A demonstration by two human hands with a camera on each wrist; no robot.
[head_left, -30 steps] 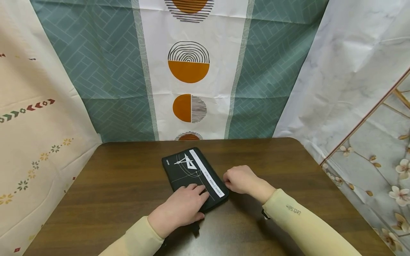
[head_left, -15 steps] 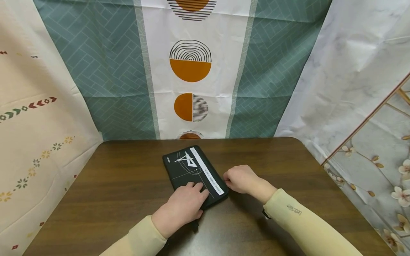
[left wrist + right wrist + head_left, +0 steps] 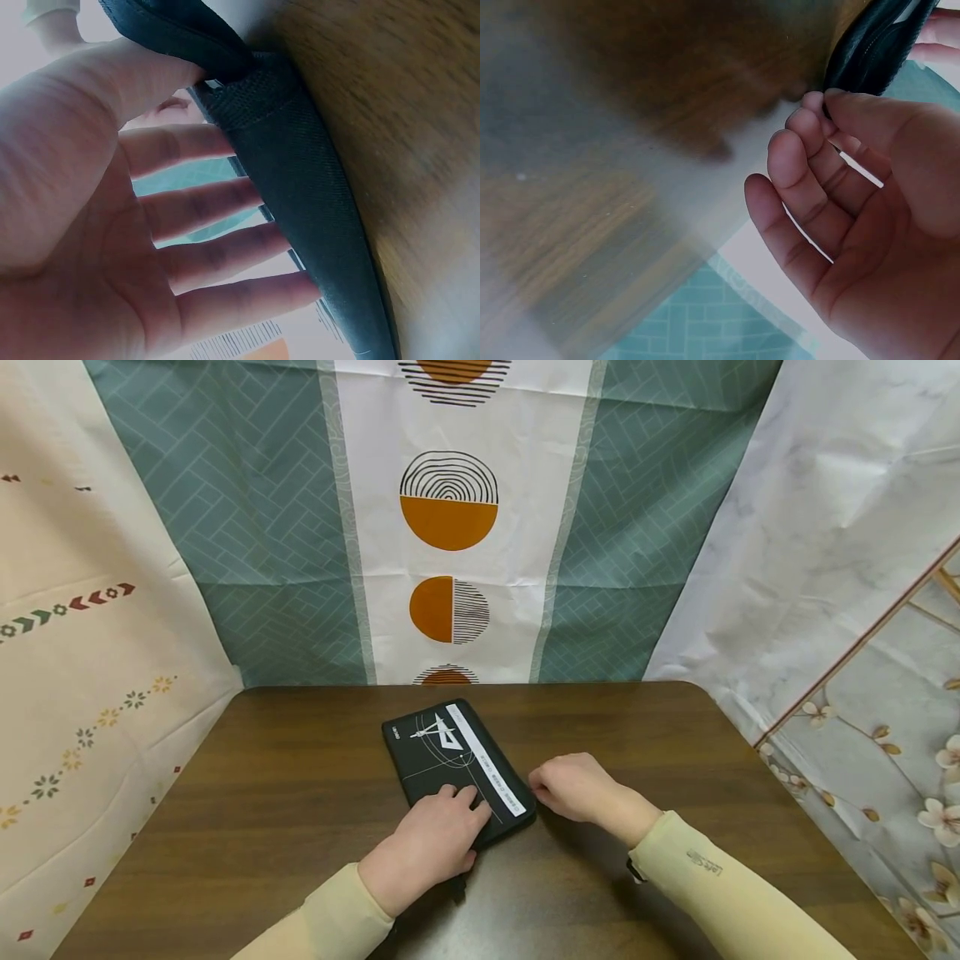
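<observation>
A flat black zip case (image 3: 442,770) lies slanted on the table, printed with a white compass and set square and a white label strip. My left hand (image 3: 431,839) rests on its near end with straight, spread fingers. In the left wrist view, the thumb lies by the base of a black strap loop (image 3: 172,34). At the case's right edge, my right hand (image 3: 573,787) pinches a small dark zipper pull (image 3: 826,111) between thumb and forefinger. Its other fingers are loosely curled. The case edge (image 3: 877,49) beside the pinch shows a parted fold with a zipper line.
The brown wooden table (image 3: 300,760) carries the case. Patterned cloth hangs behind its far edge (image 3: 465,610), with a cream cloth (image 3: 97,652) on the left and a marbled floral cloth (image 3: 825,568) on the right.
My right hand has shifted slightly to the right along with the pinched zipper pull. The left hand keeps its place on the case. The head view has drifted a little.
</observation>
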